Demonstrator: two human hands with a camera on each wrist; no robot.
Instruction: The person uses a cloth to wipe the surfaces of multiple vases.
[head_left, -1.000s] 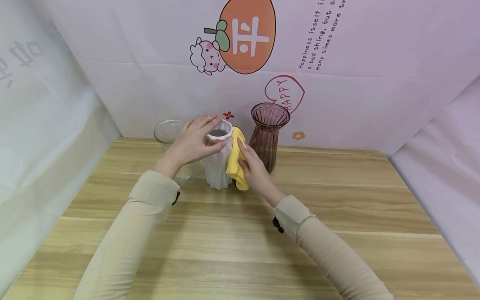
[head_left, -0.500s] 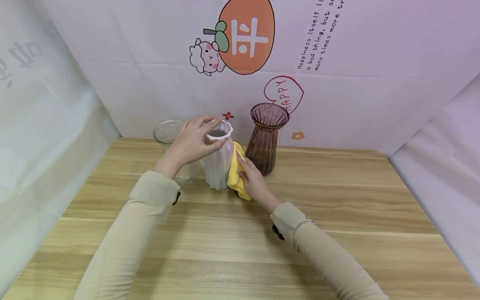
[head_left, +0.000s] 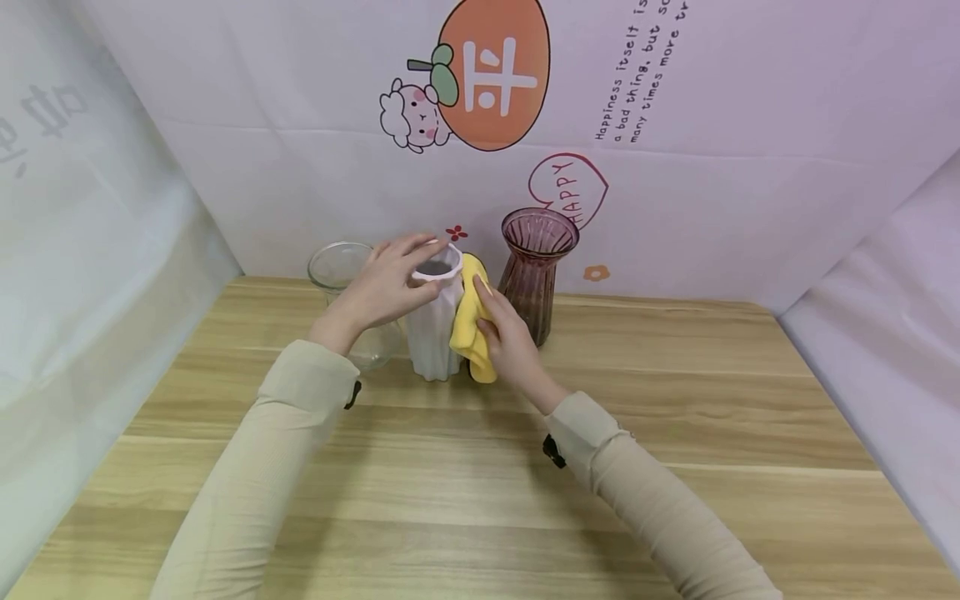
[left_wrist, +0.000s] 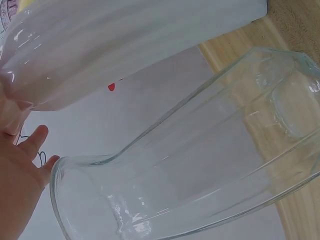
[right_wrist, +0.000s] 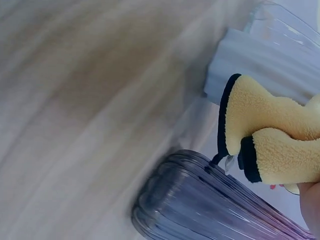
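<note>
A white ribbed vase stands upright on the table, its mouth toward the head camera. My left hand grips it at the rim, thumb on the near side and fingers over the far side. In my right hand a yellow cloth is pinched, bunched up and lying against the vase's right side. The right wrist view shows the cloth folded, with dark edging. A clear glass vase stands left of the white one, partly hidden by my left hand in the head view.
Just right of the cloth stands a purple glass vase with a flared mouth. Behind the wooden table hangs a white printed backdrop, close to the vases. White sheeting also borders the left side.
My right hand slid the cloth down the white vase's right side, then back up near the rim. The purple vase leaned slightly, then returned. My left hand keeps its grip.
</note>
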